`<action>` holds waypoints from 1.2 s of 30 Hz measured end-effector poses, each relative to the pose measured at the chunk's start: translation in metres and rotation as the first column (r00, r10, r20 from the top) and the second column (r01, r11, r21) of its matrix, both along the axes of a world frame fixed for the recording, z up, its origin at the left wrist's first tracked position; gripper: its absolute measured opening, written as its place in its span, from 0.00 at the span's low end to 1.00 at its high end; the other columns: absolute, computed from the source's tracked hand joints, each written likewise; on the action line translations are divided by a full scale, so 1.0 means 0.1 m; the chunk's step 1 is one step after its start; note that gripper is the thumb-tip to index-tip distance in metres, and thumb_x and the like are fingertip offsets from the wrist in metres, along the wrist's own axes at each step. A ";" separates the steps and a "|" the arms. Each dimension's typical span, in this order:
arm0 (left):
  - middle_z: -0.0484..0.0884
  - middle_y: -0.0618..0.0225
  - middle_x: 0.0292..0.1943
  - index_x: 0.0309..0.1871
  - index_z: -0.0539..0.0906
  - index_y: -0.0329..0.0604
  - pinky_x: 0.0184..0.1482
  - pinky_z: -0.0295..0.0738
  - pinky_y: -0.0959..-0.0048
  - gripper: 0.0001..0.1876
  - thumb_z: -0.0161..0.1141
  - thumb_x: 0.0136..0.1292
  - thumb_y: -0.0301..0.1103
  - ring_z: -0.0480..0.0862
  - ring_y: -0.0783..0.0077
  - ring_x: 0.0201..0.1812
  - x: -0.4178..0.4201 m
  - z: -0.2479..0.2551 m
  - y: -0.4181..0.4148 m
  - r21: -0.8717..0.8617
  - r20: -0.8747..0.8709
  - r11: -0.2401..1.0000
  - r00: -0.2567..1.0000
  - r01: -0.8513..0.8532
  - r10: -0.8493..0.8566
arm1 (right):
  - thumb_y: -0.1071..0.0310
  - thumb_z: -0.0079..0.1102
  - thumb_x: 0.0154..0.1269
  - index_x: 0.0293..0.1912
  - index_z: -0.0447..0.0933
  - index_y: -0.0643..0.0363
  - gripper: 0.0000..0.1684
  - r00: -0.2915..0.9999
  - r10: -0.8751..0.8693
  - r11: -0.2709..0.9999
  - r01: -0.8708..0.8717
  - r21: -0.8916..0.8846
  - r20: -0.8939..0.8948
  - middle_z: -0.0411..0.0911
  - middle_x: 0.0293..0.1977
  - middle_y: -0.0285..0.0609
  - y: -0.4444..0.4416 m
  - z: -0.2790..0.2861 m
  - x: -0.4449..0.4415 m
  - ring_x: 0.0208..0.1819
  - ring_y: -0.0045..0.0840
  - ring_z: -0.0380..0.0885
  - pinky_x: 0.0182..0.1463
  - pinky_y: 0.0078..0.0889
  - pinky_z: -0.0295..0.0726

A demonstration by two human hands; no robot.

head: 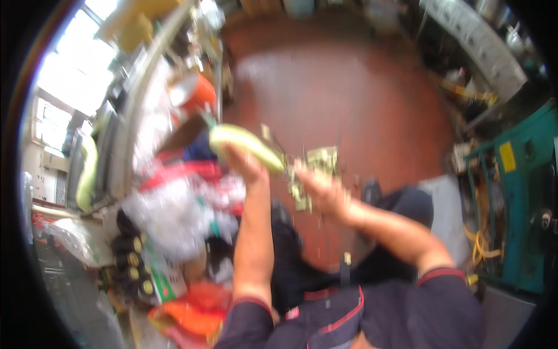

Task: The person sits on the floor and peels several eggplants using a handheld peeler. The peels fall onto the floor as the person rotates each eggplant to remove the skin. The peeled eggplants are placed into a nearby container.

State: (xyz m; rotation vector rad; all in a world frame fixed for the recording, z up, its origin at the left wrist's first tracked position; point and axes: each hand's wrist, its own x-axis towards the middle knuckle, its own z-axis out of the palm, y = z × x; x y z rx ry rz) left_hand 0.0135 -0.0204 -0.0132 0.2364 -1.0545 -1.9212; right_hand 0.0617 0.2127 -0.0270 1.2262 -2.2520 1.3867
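My left hand (244, 163) is under and against a pale green, elongated vegetable (244, 141), perhaps a gourd, with a darker stem at its upper left end. The picture is blurred, and the fingers are partly hidden by the vegetable. To the right of its lower tip is my right hand (322, 187), fingers extended, with nothing visible in it. Below the hands, pale green scraps (322, 159) lie on the red-brown floor (340, 100).
Clear plastic bags (174, 213) and an orange container (196, 94) crowd the left side. Another long pale green vegetable (88, 170) lies farther left. A teal metal frame (514, 174) stands at the right, near a grey panel (444, 209).
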 end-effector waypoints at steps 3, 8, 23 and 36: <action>0.74 0.59 0.70 0.75 0.67 0.38 0.73 0.72 0.57 0.46 0.56 0.71 0.71 0.77 0.59 0.68 0.08 0.31 -0.04 0.081 0.151 0.984 0.978 -0.159 0.146 | 0.69 0.57 0.74 0.79 0.60 0.50 0.38 0.992 0.012 0.947 -0.053 0.317 0.129 0.80 0.41 0.51 0.11 -0.11 0.18 0.40 0.44 0.85 0.40 0.47 0.86; 0.76 0.63 0.66 0.75 0.67 0.40 0.70 0.73 0.62 0.51 0.57 0.65 0.78 0.78 0.64 0.65 0.09 0.19 -0.06 0.257 0.150 0.966 0.988 -0.009 -0.031 | 0.65 0.54 0.80 0.77 0.63 0.53 0.31 0.982 -0.050 0.995 0.034 0.094 0.182 0.83 0.49 0.57 0.13 0.21 -0.07 0.48 0.49 0.84 0.52 0.50 0.84; 0.75 0.73 0.43 0.59 0.73 0.44 0.45 0.78 0.71 0.35 0.65 0.68 0.67 0.77 0.77 0.43 0.16 0.21 0.18 0.043 0.212 0.978 0.955 0.203 -0.208 | 0.60 0.57 0.78 0.78 0.60 0.56 0.36 0.919 -0.096 0.981 0.023 0.191 0.383 0.81 0.58 0.64 0.12 0.38 -0.09 0.55 0.55 0.83 0.59 0.51 0.81; 0.85 0.68 0.41 0.53 0.81 0.44 0.47 0.80 0.73 0.36 0.53 0.71 0.73 0.84 0.74 0.41 0.20 0.28 0.24 0.094 0.148 0.905 0.893 0.414 -0.424 | 0.67 0.55 0.81 0.76 0.66 0.56 0.29 0.892 -0.090 0.995 0.063 0.075 0.443 0.83 0.51 0.58 0.08 0.40 -0.12 0.48 0.43 0.84 0.53 0.41 0.80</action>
